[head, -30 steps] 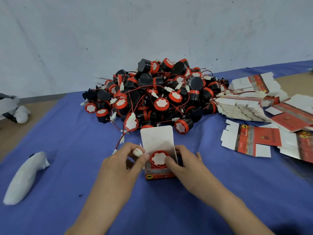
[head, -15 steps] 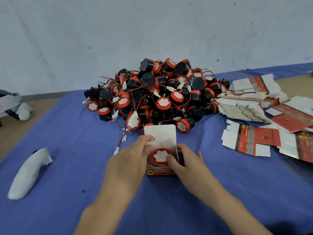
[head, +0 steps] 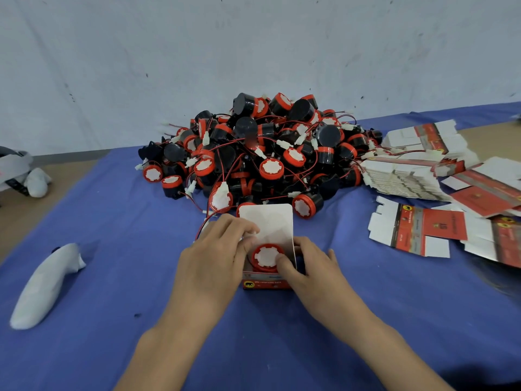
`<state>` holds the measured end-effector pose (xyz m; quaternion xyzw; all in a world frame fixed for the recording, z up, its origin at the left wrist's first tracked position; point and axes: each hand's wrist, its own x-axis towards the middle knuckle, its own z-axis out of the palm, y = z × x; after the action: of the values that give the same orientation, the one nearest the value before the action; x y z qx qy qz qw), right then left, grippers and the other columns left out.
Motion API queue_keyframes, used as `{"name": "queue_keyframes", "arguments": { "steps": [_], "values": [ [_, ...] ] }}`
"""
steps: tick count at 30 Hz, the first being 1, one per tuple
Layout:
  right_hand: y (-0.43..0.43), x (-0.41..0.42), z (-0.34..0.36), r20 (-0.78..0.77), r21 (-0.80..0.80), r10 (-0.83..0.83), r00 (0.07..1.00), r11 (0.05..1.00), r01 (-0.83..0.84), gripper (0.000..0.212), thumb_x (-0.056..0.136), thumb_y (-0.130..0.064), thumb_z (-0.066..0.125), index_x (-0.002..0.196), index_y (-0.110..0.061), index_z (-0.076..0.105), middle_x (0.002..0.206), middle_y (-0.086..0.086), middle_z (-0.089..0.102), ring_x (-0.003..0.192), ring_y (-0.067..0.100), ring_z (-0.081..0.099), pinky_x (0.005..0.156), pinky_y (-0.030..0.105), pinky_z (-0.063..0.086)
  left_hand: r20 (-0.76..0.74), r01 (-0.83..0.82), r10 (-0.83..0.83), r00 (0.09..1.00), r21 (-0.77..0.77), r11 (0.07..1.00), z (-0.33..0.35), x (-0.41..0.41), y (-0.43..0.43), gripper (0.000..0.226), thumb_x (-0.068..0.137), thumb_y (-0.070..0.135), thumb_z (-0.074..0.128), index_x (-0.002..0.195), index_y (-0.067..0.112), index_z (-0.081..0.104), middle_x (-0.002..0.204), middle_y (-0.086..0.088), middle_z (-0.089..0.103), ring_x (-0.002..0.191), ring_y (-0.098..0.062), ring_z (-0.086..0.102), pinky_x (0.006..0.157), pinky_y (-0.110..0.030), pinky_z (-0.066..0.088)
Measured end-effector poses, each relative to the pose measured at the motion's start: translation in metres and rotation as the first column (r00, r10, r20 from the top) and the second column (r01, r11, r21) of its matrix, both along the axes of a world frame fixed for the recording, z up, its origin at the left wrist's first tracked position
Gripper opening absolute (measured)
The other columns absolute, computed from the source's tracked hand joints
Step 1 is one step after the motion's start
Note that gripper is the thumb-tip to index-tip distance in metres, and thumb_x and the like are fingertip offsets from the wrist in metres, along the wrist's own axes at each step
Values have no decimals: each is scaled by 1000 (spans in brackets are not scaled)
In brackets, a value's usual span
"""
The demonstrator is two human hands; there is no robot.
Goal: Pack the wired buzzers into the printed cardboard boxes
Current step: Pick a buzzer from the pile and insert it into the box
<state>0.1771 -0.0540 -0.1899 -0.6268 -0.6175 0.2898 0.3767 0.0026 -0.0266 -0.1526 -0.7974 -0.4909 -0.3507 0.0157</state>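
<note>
A small printed cardboard box [head: 266,284] stands open on the blue cloth, its white lid flap [head: 272,224] upright. A red-capped black buzzer [head: 265,255] sits inside it, cap up. My left hand [head: 214,261] grips the box's left side, fingers curled over the edge by the flap. My right hand [head: 308,268] holds the right side with its thumb pressing on the buzzer's cap. The buzzer's wire and connector are hidden under my left fingers. A big pile of wired buzzers [head: 267,153] lies just behind the box.
Flat unfolded printed boxes [head: 417,232] and a stack of them [head: 406,179] lie to the right. A white bundle [head: 48,283] lies on the blue cloth [head: 366,320] at the left. More white and grey things [head: 25,176] sit at the far left edge. A wall is behind.
My left hand, which held the white connector above the box, has moved down against the box's left edge; the connector is out of sight. My right thumb has slid onto the buzzer's cap.
</note>
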Motion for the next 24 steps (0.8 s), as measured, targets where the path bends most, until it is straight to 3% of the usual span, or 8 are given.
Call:
{"name": "queue_keyframes", "arguments": {
  "steps": [3, 6, 10, 13, 20, 24],
  "values": [
    [0, 0, 0, -6, -1, -3, 1000, 1000, 3, 22, 96, -51, 42, 113, -41, 51, 107, -22, 61, 102, -32, 27, 119, 49, 27, -124, 20, -30, 992, -82, 996, -5, -4, -1, 11, 100, 32, 56, 103, 28, 66, 100, 16, 61, 97, -9, 57, 65, -34, 51],
    [1, -1, -1, -3, 7, -5, 1000, 1000, 6, 21, 96, -51, 42, 113, -41, 50, 109, -23, 60, 107, -28, 28, 120, 48, 26, -125, 8, -21, 992, -106, 994, -6, -6, 0, 18, 102, 36, 49, 103, 26, 65, 101, 16, 59, 100, -9, 53, 68, -27, 46],
    [1, -1, -2, 13, 15, 4, 1000, 1000, -4, 21, 98, -51, 41, 115, -41, 49, 111, -22, 60, 111, -23, 32, 121, 47, 22, -163, -79, 63, 985, -94, 993, -7, -3, 3, 35, 101, 40, 41, 106, 19, 68, 130, 10, 47, 116, -10, 48, 69, -30, 51],
    [0, -1, -3, 23, 18, 5, 1000, 1000, -5, 19, 100, -50, 42, 115, -41, 49, 112, -21, 61, 113, -8, 46, 122, 45, 19, -165, -128, 105, 981, -137, 982, -6, -2, 5, 38, 101, 43, 36, 106, 20, 67, 143, 12, 35, 123, -9, 44, 69, -31, 51],
    [1, -2, -3, 36, 29, 0, 999, 1000, -1, 26, 96, -56, 38, 115, -42, 48, 111, -22, 59, 110, -9, 45, 121, 46, 22, -267, -187, 157, 951, -94, 978, 1, 4, 11, 32, 105, 34, 41, 103, 17, 68, 135, 9, 45, 114, -11, 49, 66, -28, 47],
    [1, -2, -3, 49, 24, -3, 999, 1000, 2, 22, 98, -53, 40, 114, -40, 48, 110, -22, 59, 107, -3, 49, 121, 46, 21, -116, -128, 105, 988, -209, 970, 2, 1, 17, 31, 105, 34, 42, 106, 17, 68, 130, 14, 47, 115, -5, 43, 77, -34, 50]
  ]
}}
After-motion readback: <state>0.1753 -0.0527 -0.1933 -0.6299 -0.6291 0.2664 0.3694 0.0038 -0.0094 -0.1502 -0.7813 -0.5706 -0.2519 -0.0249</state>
